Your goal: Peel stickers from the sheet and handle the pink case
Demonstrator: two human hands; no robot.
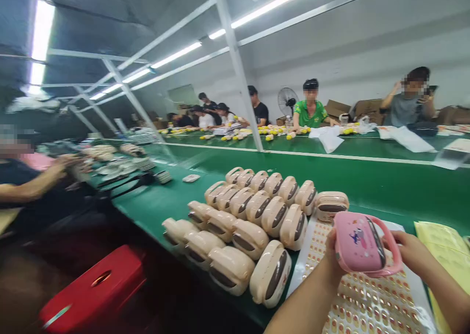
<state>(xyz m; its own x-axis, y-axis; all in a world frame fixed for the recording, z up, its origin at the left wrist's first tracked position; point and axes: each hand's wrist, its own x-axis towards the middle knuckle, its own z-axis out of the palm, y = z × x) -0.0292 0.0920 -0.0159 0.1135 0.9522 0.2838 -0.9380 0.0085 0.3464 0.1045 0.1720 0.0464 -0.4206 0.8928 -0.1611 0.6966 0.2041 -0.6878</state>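
Observation:
A pink handled case (356, 243) with a printed cartoon and a dark panel is held up in front of me. My left hand (332, 255) is closed round its left side. At the handle on the other side, my right hand (406, 250) grips it, its fingertips partly hidden behind the loop. Under the case lies a sheet of small gold-edged oval stickers (374, 299). Left of it stand several rows of cream handled cases (270, 275) with brown panels. One more cream case (332, 205) sits at the sheet's far edge.
Yellow sheets (444, 255) lie at the right on the green table (367, 177). A red stool (93, 290) stands at lower left. A person (29, 177) works at the left; several others sit along the far bench, with yellow-tipped items (270, 137) there. A white post (238, 69) rises mid-view.

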